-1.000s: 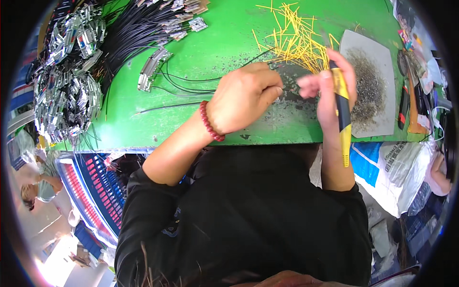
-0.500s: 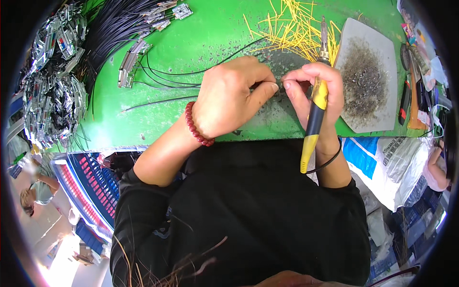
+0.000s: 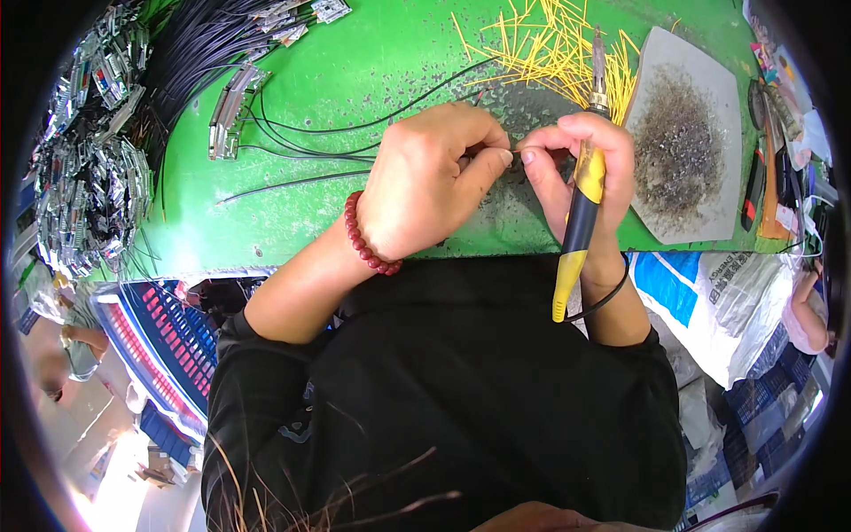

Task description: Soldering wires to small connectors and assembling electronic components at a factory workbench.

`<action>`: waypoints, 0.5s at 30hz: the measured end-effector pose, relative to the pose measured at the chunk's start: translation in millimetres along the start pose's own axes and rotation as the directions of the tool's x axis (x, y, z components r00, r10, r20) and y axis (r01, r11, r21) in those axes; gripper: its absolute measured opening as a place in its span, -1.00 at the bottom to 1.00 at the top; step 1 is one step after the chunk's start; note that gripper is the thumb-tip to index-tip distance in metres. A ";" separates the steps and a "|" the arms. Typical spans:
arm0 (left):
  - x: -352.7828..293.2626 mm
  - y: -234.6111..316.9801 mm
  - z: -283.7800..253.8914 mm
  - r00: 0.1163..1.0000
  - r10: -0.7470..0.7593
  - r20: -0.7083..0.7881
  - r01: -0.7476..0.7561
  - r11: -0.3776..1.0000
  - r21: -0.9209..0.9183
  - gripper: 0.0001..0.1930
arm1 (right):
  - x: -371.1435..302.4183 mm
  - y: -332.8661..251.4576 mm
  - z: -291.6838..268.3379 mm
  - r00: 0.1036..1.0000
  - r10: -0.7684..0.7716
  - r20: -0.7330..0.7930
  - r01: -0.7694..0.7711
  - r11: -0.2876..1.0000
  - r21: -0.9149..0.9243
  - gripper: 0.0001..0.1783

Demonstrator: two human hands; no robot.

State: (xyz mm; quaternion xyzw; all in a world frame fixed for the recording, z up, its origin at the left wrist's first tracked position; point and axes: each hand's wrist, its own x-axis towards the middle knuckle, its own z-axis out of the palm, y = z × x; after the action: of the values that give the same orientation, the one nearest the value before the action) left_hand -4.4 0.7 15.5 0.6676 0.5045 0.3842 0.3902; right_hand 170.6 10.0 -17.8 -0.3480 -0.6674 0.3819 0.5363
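Observation:
Black wires [image 3: 306, 153] run from a metal connector strip [image 3: 233, 111] on the green table toward my left hand [image 3: 434, 168]. That hand is closed in a pinch around the wires, most of which its fingers hide. Against its fingertips sit the thumb and forefinger of my right hand [image 3: 613, 146], pinching a thin wire end too small to make out well. The same right hand holds a yellow and black soldering iron [image 3: 581, 220] in its palm, metal tip pointing up and away. One loose black wire [image 3: 284, 184] lies nearer me, its far part under my left hand.
Yellow thin tubes [image 3: 554, 53] lie scattered beyond my hands. A grey board [image 3: 651, 80] with dark residue is at right, with hand tools [image 3: 767, 168] past it. Bundled black wires [image 3: 199, 53] and heaped metal connectors [image 3: 89, 177] fill the left. A blue crate [image 3: 173, 341] stands below the edge.
The view has shifted slightly, so table items sit a little further left. My fingertips have moved slightly, and a thin wire end now shows between them. The soldering iron stays in my right hand.

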 end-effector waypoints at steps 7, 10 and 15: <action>-2.3 -3.9 1.3 0.999 0.034 -0.013 -0.033 0.997 0.069 -0.94 | -4.3 1.8 -1.4 1.000 0.016 -0.022 -0.015 0.999 0.028 -0.54; -2.9 -2.8 0.8 0.997 0.068 -0.036 -0.064 0.992 0.107 -0.93 | -8.4 5.0 -5.1 0.998 -0.011 -0.059 0.011 1.000 0.007 -0.51; -2.9 -3.3 4.1 0.995 0.076 -0.067 -0.067 0.990 0.128 -0.93 | -12.5 -1.4 -6.8 0.999 -0.034 -0.009 0.034 0.999 -0.028 -0.49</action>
State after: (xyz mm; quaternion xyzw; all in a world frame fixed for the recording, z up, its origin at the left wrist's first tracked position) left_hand -2.5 -2.1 10.6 0.6943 0.5169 0.3892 0.3150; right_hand 179.5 -0.6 -21.3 -0.3460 -0.6758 0.3618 0.5410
